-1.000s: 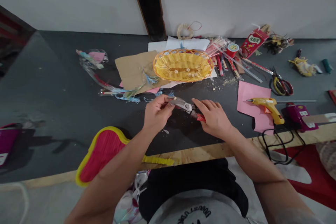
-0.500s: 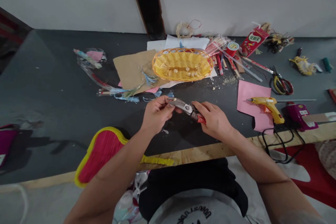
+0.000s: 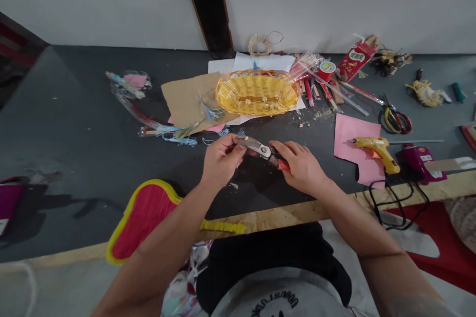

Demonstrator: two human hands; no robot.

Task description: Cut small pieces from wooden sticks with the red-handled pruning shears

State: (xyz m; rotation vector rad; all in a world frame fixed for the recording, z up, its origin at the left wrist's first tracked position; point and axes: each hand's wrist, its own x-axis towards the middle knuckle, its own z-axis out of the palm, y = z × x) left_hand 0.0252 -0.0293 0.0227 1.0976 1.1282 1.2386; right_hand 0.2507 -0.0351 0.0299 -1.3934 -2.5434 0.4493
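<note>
Toward the front edge of the surface (image 3: 92, 109), the left hand (image 3: 221, 161) pinches the metal head of what look like red-handled snips (image 3: 260, 150), the right hand (image 3: 301, 168) clamps their grip, and a yellow wicker basket (image 3: 256, 72) sits beyond.

The cutters (image 3: 256, 147) have a smooth, bright steel head with a soft sheen, and their red grips (image 3: 283, 165) are glossy plastic. The oval basket (image 3: 232, 104) looks woven from shiny yellow plastic strands. Beside it, the kraft paper (image 3: 182, 96) is matt and slightly creased, and the pink paper (image 3: 349, 133) is matt and smooth. The glue gun (image 3: 379, 148) is glossy yellow plastic. The table (image 3: 74, 124) has a matt dark grey top, edged with rough, unpainted plywood (image 3: 282, 215).
</note>
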